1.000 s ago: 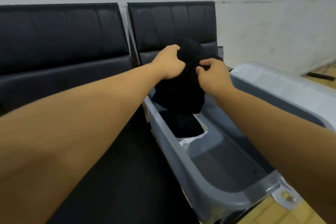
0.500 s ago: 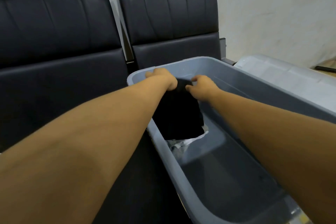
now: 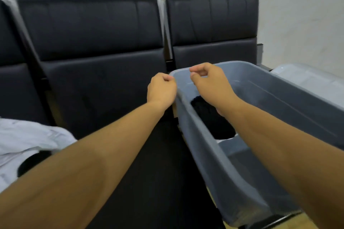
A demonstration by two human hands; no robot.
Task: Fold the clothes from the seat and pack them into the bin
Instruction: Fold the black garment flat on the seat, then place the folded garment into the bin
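Observation:
A folded black garment [image 3: 212,119] lies at the far end inside the grey plastic bin [image 3: 202,139], which stands on the right seat. My left hand [image 3: 161,89] hovers just outside the bin's left rim, fingers curled, holding nothing. My right hand [image 3: 210,82] is above the bin's far end, over the black garment, fingers loosely curled and empty. A white garment [image 3: 24,143] lies crumpled on the seat at the far left, partly cut off by the frame edge.
Black padded seats [image 3: 104,83] with high backrests stand against a pale wall. The bin's pale lid [image 3: 312,80] lies to the right behind the bin. A strip of wooden floor [image 3: 301,223] shows at the bottom right.
Both hands lowered the black garment into the bin, let go of it and lifted out. The view has swung left, bringing the white garment into sight.

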